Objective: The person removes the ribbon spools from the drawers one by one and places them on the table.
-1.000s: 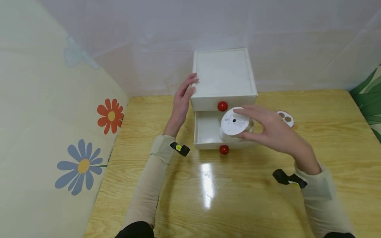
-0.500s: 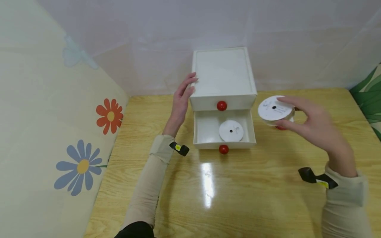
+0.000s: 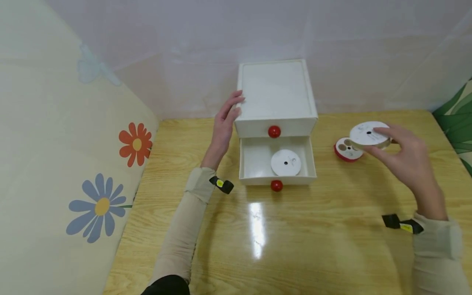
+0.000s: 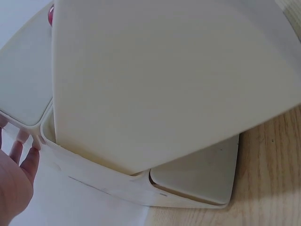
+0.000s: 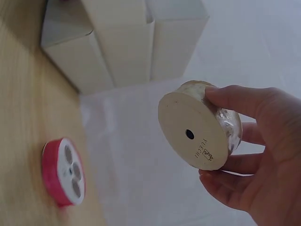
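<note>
A small white drawer cabinet [image 3: 274, 88] with red knobs stands against the back wall, the drawer [image 3: 254, 157] below its top one pulled out. My left hand [image 3: 223, 127] rests its fingers against the cabinet's left side, fingertips at the top edge. Inside the open drawer lies a spool with a white face [image 3: 285, 162]. My right hand [image 3: 407, 153] pinches a ribbon spool [image 3: 369, 134] by its rim, raised over the table at the right. Its cream disc has a dark centre hole and small print in the right wrist view. Beneath it sits a red ribbon spool [image 3: 346, 149].
The wood-grain table [image 3: 295, 246] spreads in front of the cabinet. A pale cloth wall [image 3: 199, 49] closes off the back, and a wall printed with flowers [image 3: 44, 164] runs along the left. Green printed leaves [image 3: 457, 119] show at the far right.
My right hand has carried the ribbon spool from over the open drawer to the right, near the red spool. The spool in the drawer has come into view. My left hand stays put.
</note>
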The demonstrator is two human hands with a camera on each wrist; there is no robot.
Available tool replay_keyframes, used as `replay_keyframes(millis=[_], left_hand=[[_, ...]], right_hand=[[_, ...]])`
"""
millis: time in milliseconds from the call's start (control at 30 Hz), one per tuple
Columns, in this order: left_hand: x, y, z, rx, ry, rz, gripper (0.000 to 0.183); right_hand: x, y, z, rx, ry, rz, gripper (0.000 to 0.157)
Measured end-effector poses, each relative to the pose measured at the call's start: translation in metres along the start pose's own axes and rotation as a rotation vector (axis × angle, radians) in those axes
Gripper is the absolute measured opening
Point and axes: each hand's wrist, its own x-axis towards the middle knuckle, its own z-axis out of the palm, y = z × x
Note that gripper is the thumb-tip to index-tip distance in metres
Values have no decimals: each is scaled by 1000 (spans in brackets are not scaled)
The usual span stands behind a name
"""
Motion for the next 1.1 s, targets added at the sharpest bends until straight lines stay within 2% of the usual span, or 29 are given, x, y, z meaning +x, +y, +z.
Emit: replay_keyframes(millis=[233,400,633,867,1000,1100], left_hand=[[0,-1,0,-14,11,22,36],[0,-1,0,-10,7,22,37],[-1,0,1,-10,1,14,37],[-1,0,2,-9,11,2,38],[-1,0,2,-9,12,-5,38],[-2,1,1,-14,16,-12,37]], right_hand=[[-9,29,-1,-40,-43,96,48],[-14,48,3,-43,-22,145,49],[-23,69,10,-80,39,131,45],[-26,85,17,-93,63,126,44],[-26,96,22,-86,71,162,45],[-26,102,24,-69,61,221,47]])
